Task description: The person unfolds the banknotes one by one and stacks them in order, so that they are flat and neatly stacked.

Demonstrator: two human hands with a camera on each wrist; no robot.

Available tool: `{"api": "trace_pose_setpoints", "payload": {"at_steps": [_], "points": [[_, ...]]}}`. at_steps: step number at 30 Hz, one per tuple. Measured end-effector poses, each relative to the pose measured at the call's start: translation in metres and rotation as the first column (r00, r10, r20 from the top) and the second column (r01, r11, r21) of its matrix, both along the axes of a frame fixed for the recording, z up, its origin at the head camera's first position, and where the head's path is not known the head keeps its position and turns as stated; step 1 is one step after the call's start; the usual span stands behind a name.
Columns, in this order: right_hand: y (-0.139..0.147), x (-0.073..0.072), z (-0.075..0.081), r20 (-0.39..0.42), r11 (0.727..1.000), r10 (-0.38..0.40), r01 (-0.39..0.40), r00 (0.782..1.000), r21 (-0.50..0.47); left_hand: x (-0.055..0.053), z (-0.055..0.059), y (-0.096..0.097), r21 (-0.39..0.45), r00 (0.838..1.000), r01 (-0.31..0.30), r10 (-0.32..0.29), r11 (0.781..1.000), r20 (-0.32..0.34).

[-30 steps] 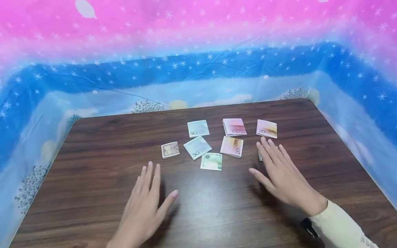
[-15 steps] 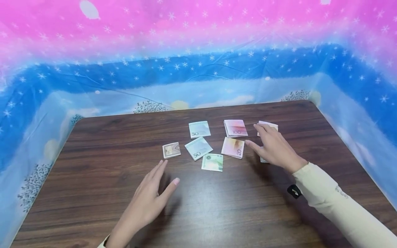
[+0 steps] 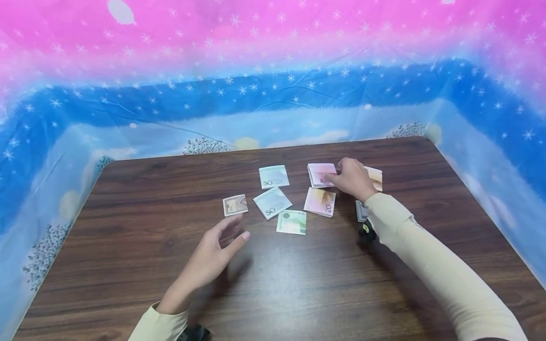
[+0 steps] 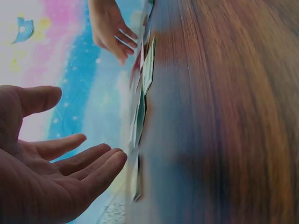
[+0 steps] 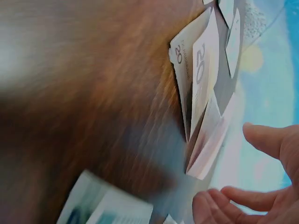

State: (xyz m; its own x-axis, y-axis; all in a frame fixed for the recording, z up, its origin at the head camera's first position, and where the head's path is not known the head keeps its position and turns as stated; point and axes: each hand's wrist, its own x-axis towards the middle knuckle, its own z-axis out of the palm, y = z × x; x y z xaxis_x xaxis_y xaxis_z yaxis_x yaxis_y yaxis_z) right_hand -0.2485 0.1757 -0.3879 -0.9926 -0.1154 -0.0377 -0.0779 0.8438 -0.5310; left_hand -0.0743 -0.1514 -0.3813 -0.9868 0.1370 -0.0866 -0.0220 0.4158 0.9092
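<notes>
Several folded banknotes lie on the table. My right hand hovers at the right edge of a pink 100 note. Its thumb overlaps that note in the head view; the right wrist view shows thumb and fingers apart, with nothing between them. Behind this hand a 20 note is partly hidden, and a greyish note shows beside the wrist. My left hand is held above the table with loosely bent fingers, holding nothing. Just beyond its fingertips lies a brown note.
Two 50 notes, one far and one nearer, lie mid-table. A green note touches or nearly touches the nearer one. Another 20 note lies below the pink 100. A patterned cloth surrounds the wooden table.
My right hand has moved forward and left, from over the greyish note past the far 20 note to the pink 100. My left hand has shifted slightly right, its fingers bending more. The notes stay put.
</notes>
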Motion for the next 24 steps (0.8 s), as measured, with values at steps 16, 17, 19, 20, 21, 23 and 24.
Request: {"api": "trace_pose_setpoints", "payload": {"at_steps": [16,17,19,20,21,23,24], "points": [[-0.022,-0.018,-0.011,0.12,0.988,-0.154,0.148,0.981,0.052,-0.004,-0.003,0.004,0.167,0.991,-0.065,0.043,0.984,0.13],[-0.022,-0.018,-0.011,0.128,0.986,-0.163,0.158,0.978,0.042,-0.004,-0.004,0.005,0.168,0.991,-0.064,0.042,0.984,0.13],[-0.022,-0.02,-0.011,0.143,0.985,-0.175,0.173,0.974,0.025,-0.005,-0.004,0.005,0.174,0.991,-0.064,0.041,0.983,0.128],[-0.022,-0.021,-0.011,0.15,0.983,-0.182,0.182,0.972,0.013,-0.005,-0.005,0.005,0.176,0.991,-0.062,0.04,0.982,0.128],[-0.022,-0.022,-0.011,0.155,0.982,-0.187,0.189,0.97,0.006,-0.005,-0.005,0.005,0.178,0.991,-0.061,0.038,0.982,0.127],[-0.021,-0.023,-0.012,0.146,0.982,-0.188,0.19,0.971,-0.003,-0.005,-0.005,0.006,0.183,0.991,-0.059,0.035,0.981,0.128],[-0.021,-0.023,-0.012,0.14,0.982,-0.188,0.191,0.972,-0.007,-0.005,-0.005,0.006,0.184,0.991,-0.058,0.035,0.981,0.129]]}}
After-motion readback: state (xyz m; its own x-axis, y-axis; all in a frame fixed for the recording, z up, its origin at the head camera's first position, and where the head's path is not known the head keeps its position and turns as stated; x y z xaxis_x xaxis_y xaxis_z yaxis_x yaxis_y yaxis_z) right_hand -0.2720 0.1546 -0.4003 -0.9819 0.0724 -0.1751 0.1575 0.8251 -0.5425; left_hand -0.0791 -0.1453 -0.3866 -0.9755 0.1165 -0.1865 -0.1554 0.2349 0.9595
